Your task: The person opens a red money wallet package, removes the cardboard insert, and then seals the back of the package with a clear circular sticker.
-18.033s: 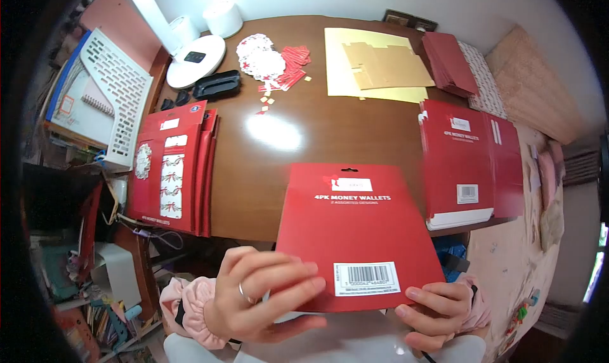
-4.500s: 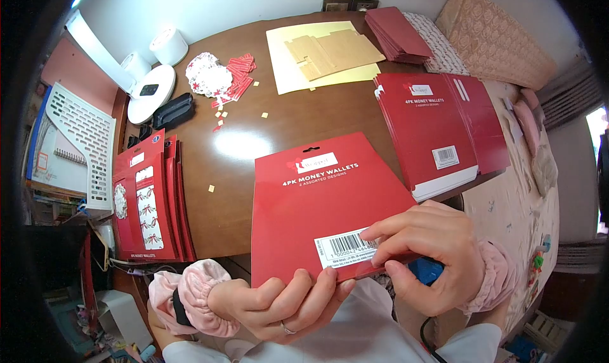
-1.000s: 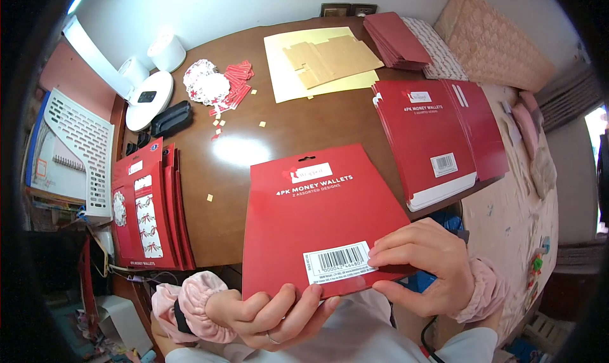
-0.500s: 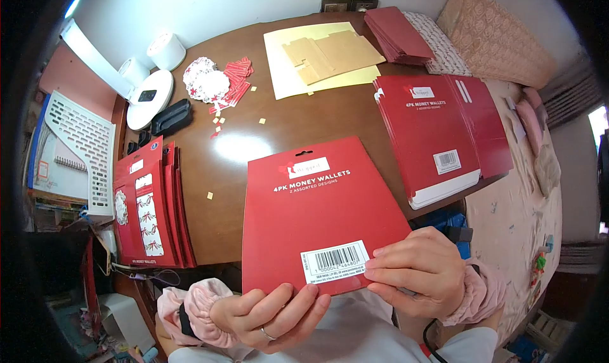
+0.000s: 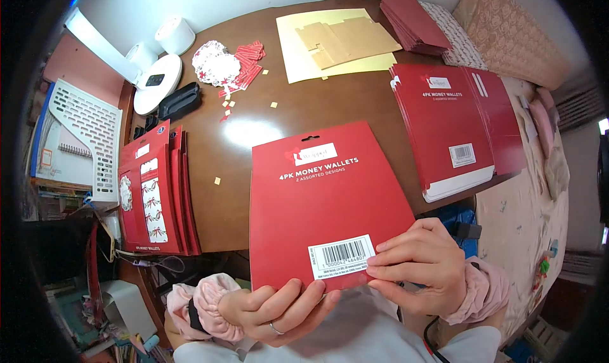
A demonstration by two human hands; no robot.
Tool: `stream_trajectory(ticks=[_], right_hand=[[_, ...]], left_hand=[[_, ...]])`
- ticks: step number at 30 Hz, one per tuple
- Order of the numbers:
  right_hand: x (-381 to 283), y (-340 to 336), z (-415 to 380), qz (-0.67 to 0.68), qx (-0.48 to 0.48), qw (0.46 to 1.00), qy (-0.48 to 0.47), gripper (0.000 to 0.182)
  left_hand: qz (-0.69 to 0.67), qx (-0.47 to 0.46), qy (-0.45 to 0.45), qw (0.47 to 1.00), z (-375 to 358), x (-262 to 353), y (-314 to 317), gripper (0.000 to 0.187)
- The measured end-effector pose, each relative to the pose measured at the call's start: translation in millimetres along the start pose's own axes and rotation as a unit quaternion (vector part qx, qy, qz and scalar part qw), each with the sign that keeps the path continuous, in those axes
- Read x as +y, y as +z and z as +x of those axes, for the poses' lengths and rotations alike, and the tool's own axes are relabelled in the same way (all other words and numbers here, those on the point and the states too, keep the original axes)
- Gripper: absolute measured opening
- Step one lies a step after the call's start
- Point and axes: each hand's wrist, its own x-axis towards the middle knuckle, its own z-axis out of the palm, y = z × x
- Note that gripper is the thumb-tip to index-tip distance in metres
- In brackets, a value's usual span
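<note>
A red money wallet pack (image 5: 330, 204) is held up in front of me, its printed side with a barcode label (image 5: 342, 257) facing me. My left hand (image 5: 282, 312) grips its lower edge, fingers over the front and thumb hidden behind. At the lower right corner, my right hand (image 5: 419, 264) is closed on the same pack, fingertips beside the label. To the left, several finished-looking red packs (image 5: 149, 191) with patterned windows stand upright in a row. A stack of red printed card sleeves (image 5: 444, 122) lies at the right, one flap folded out.
Yellow sheets with brown card (image 5: 346, 42) lie at the back, near dark red folders (image 5: 415, 23). White round tags (image 5: 216, 63), red strips (image 5: 249, 65) and small yellow squares are scattered at back left, near a black tray (image 5: 179, 101), a white lamp (image 5: 158, 80) and a white rack (image 5: 89, 134).
The view has shifted slightly, so the tabletop things appear higher and further right. Both hands keep their hold on the red pack, which stays in nearly the same pose.
</note>
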Motion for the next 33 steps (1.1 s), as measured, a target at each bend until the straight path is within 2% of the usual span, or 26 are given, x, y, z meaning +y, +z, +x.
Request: stream_trajectory(ticks=[4,7,9,10,12,16,25,31,33], right_hand=[[1,3,-2,-0.016,0.013,1.000,-0.014,0.022],[5,6,-7,-0.052,0.034,0.996,-0.058,0.021],[10,4,-13,-0.116,0.028,0.981,-0.153,0.021],[11,2,-15,-0.116,0.027,0.981,-0.153,0.021],[10,-1,-17,-0.229,0.029,0.939,-0.254,0.022],[16,0,-16,-0.262,0.044,0.916,-0.300,0.022],[23,0,-10,-0.278,0.042,0.893,-0.352,0.025],[21,0,-7,-0.281,0.056,0.893,-0.346,0.023],[21,1,-7,-0.281,0.057,0.893,-0.347,0.023]], left_hand=[[0.012,-0.014,0.007,1.000,-1,0,1,0.025],[0.031,0.010,-0.011,0.999,-3,2,5,0.025],[0.026,0.010,-0.023,0.999,-3,2,3,0.026],[0.026,0.010,-0.023,0.999,-3,1,2,0.026],[0.018,0.008,-0.028,0.999,-4,0,1,0.025],[0.022,0.018,-0.023,0.999,-3,-2,2,0.025],[0.031,0.024,-0.025,0.999,-1,-4,1,0.025],[0.038,0.003,-0.001,0.999,1,-7,-2,0.025],[0.057,0.029,-0.015,0.998,-1,-3,0,0.026]])
